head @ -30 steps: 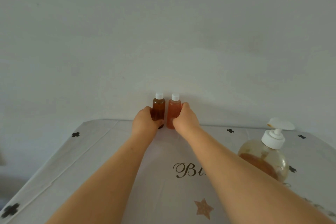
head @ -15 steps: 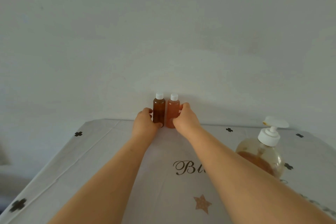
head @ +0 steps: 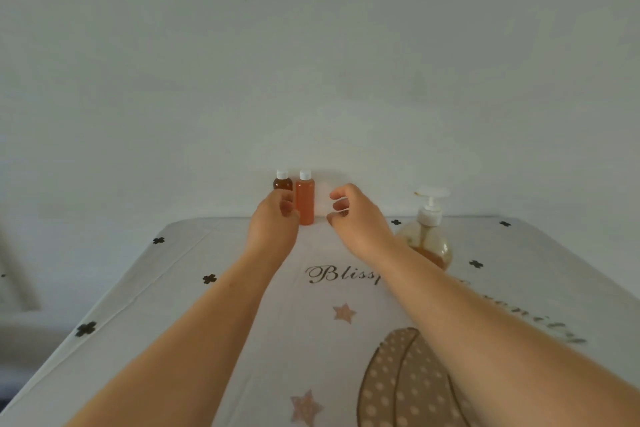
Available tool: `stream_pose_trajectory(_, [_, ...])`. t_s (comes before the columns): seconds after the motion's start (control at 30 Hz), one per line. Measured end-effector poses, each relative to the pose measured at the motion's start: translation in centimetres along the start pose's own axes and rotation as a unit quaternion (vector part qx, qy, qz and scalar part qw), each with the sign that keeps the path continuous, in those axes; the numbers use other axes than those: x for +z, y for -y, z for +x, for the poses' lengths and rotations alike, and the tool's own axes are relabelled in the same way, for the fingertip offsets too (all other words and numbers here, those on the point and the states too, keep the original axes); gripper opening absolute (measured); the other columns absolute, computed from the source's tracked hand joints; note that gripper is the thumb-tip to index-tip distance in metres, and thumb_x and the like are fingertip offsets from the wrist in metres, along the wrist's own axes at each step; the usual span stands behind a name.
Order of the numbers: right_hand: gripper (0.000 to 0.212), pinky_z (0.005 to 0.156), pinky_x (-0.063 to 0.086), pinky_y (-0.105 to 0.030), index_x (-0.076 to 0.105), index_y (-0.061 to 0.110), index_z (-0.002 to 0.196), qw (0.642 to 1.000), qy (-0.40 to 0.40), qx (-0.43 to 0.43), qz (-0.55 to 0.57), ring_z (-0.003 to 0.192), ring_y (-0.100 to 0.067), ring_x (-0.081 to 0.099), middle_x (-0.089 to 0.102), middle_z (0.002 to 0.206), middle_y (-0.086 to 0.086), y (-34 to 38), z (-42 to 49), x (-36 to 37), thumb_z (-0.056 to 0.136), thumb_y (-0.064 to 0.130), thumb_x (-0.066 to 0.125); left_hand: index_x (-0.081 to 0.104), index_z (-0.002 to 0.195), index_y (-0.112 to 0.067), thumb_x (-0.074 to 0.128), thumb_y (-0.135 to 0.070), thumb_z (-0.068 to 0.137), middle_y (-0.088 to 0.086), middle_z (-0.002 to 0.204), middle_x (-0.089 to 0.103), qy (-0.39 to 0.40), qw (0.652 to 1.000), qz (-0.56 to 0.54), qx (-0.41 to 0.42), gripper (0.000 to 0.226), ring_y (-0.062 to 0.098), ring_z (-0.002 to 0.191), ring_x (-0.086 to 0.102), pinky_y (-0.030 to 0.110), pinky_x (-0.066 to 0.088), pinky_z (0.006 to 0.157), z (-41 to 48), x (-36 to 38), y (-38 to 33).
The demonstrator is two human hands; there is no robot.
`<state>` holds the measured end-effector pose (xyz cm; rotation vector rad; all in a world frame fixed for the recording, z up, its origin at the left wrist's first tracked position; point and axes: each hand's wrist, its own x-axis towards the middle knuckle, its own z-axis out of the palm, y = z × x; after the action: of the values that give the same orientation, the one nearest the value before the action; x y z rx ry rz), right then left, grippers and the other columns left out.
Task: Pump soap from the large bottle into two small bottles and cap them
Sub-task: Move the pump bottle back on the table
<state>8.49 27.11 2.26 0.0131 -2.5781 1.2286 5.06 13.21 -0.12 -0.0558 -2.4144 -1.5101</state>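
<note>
pump bottle (head: 424, 239) right, left hand (head: 273, 222) hiding dark bottle (head: 283, 183)

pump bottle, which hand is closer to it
Right. The right hand hovers just left of the pump bottle; the left hand is farther left, in front of the dark bottle.

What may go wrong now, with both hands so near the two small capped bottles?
The left hand hides the lower part of the dark bottle; a careless move could tip it against the orange bottle standing right beside it. The right forearm lies close to the large pump bottle, so a sideways sweep might knock that over.
</note>
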Motion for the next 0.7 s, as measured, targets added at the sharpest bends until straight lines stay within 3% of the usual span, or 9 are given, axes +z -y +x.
stream_pose_trajectory(0.1, [0.03,0.071,0.042,-0.019,0.053,0.029,0.121,1.0,-0.002,-0.028,-0.01,0.1,-0.007,0.057,0.057,0.115,0.011,-0.6,-3.6,-2.3,0.095,0.012,0.052,0.058,0.124,-0.019,0.048,-0.006,0.095,-0.007,0.1,0.06,0.014,1.0,-0.025,0.013,0.033,0.02,0.093,0.061,0.027,0.043,0.073,-2.7,0.8,-1.1])
stream_pose_trajectory(0.23, [0.026,0.068,0.046,-0.016,0.059,0.035,0.099,0.998,-0.047,-0.039,-0.026,0.088,0.0,0.06,0.063,0.099,0.017,-1.6,-7.2,-5.9,0.094,0.011,0.05,0.057,0.125,-0.022,0.049,-0.007,0.096,-0.002,0.113,0.062,0.052,0.997,-0.046,0.026,0.034,0.014,0.086,0.059,0.021,0.041,0.061,-5.5,2.1,-2.6])
stream_pose_trajectory(0.37, [0.019,0.059,0.044,-0.02,0.058,0.027,0.086,0.991,-0.122,-0.013,-0.058,0.078,-0.006,0.06,0.063,0.085,0.013,-3.3,-9.1,-9.0,0.089,0.01,0.05,0.057,0.128,-0.022,0.052,-0.01,0.095,-0.003,0.12,0.059,0.101,0.993,-0.038,0.038,0.035,0.016,0.094,0.061,0.024,0.045,0.066,-7.5,3.8,-3.8])
stream_pose_trajectory(0.5, [0.026,0.054,0.036,-0.019,0.051,0.022,0.107,0.985,-0.132,0.051,-0.1,0.083,-0.011,0.055,0.055,0.108,0.005,-6.3,-9.3,-10.6,0.086,0.009,0.058,0.054,0.132,-0.023,0.057,-0.016,0.097,-0.006,0.125,0.057,0.149,0.987,0.007,0.058,0.036,0.012,0.101,0.059,0.022,0.043,0.074,-9.2,5.9,-4.3])
stream_pose_trajectory(0.6, [0.054,0.067,0.041,-0.023,0.041,0.023,0.132,0.989,-0.067,0.105,-0.079,0.097,-0.014,0.055,0.05,0.125,0.001,-7.9,-9.0,-10.7,0.085,0.017,0.066,0.052,0.135,-0.023,0.059,-0.024,0.098,-0.005,0.127,0.057,0.171,0.983,0.019,0.061,0.037,0.012,0.104,0.06,0.025,0.044,0.082,-10.2,7.3,-4.2])
stream_pose_trajectory(0.7, [0.054,0.073,0.045,-0.026,0.037,0.022,0.137,0.992,-0.031,0.114,-0.042,0.097,-0.015,0.058,0.055,0.124,-0.001,-8.9,-8.5,-10.1,0.089,0.02,0.062,0.049,0.135,-0.021,0.057,-0.029,0.099,-0.004,0.125,0.058,0.172,0.983,0.017,0.058,0.038,0.014,0.105,0.062,0.027,0.047,0.082,-10.6,8.5,-4.0])
